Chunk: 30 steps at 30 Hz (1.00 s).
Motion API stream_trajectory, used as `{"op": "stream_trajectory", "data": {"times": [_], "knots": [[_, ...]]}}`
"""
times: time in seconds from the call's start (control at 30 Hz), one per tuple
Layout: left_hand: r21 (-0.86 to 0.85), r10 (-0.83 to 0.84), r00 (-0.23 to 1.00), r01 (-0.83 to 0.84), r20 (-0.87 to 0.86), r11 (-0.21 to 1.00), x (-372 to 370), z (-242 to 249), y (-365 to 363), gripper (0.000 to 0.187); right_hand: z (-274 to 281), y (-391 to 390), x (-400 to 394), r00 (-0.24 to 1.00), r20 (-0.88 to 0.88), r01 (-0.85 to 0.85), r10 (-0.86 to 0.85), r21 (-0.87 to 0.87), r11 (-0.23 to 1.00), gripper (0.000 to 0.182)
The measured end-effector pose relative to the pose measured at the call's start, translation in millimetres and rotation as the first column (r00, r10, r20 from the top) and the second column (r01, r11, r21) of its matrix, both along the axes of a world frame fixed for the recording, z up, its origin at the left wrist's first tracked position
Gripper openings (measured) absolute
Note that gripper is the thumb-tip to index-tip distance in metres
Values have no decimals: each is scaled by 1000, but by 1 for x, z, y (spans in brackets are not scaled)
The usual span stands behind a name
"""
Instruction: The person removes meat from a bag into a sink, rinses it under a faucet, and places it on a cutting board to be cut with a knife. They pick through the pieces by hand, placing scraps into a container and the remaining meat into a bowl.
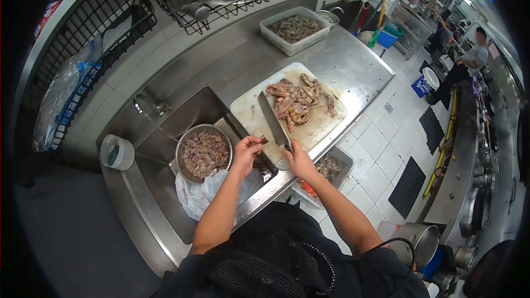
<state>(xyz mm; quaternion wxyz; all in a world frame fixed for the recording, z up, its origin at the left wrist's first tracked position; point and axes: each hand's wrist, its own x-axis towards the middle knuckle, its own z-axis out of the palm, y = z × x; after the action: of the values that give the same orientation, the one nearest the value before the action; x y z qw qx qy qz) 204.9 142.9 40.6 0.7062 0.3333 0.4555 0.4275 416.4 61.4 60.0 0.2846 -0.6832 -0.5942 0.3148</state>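
The right hand (301,161) was clamped on the knife (274,121), blade over the cutting board (248,111); the left hand (247,149) pinched a small piece (264,140) at the board's near edge; apparently mid-trimming; the next cut would need fingers clear of the blade.

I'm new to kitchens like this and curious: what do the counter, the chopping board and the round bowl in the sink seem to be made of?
The counter looks like brushed stainless steel: grey, with dull reflections. The chopping board is probably white plastic, matte and stained; the picture leaves that open. The round bowl in the sink seems to be thin polished metal, judging by its bright rim.
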Motion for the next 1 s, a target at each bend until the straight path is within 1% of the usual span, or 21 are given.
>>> {"op": "stream_trajectory", "data": {"times": [0.07,0.1,0.13,0.2,0.27,0.3,0.33,0.4,0.43,0.47,0.53,0.57,0.6,0.63,0.73,0.77,0.8,0.83,0.87,0.93,1.0], "knots": [[-25,-40,984,45,172,999,-20,10,-4,18,-3,-3,1,996,-91,26,-26,-5,1000,51],[-30,-24,981,30,191,999,-26,13,-4,18,-13,-3,2,996,-94,6,12,188,982,51],[-30,-8,982,14,188,999,-33,17,-4,18,-21,-4,6,995,-98,-9,28,188,982,51],[22,15,966,-21,259,1000,-48,16,-2,18,-9,-5,10,941,-331,119,-66,142,983,48],[44,32,958,-47,286,998,-69,12,-2,20,1,2,25,929,-337,218,-152,167,962,48],[46,51,953,-68,297,997,-81,11,0,20,-17,15,38,960,-230,238,-158,378,895,49],[51,61,949,-81,309,995,-91,9,3,21,-4,23,51,965,-104,261,-240,335,905,52],[18,185,951,-196,248,981,-118,4,10,22,3,44,77,950,104,208,-293,490,847,58],[-9,260,941,-264,218,964,-132,5,13,22,8,53,85,945,105,220,-309,495,841,58],[-8,385,907,-389,174,921,-151,-25,24,26,15,59,93,929,178,231,-325,407,884,58],[-8,407,904,-411,-131,912,-162,-9,26,33,19,63,105,904,253,260,-345,315,913,59],[-7,396,909,-400,-128,917,-161,-25,27,33,15,67,107,895,306,259,-324,234,937,58],[154,342,820,-306,-459,940,-160,-54,30,37,9,71,109,887,354,260,-298,151,954,57],[270,309,608,-158,-731,950,-159,-69,36,42,-9,75,112,901,314,241,-301,216,946,56],[385,237,770,13,-593,923,-65,-35,24,42,-11,75,96,851,429,220,-302,230,948,57],[475,218,724,170,-654,863,-31,-11,17,42,-16,75,86,816,452,220,-361,335,916,57],[506,158,743,268,-650,820,-3,-6,16,43,-14,73,75,812,461,215,-357,332,918,57],[566,158,691,415,-705,712,17,4,13,45,-7,71,63,818,481,161,-315,334,929,56],[588,152,690,455,-707,669,37,7,10,46,-2,67,53,821,501,108,-274,335,936,55],[510,121,573,589,-810,627,62,10,13,41,1,62,36,827,505,63,-246,351,934,52],[475,115,540,595,-834,649,69,-2,20,35,0,57,32,833,504,27,-227,372,928,49]]}}
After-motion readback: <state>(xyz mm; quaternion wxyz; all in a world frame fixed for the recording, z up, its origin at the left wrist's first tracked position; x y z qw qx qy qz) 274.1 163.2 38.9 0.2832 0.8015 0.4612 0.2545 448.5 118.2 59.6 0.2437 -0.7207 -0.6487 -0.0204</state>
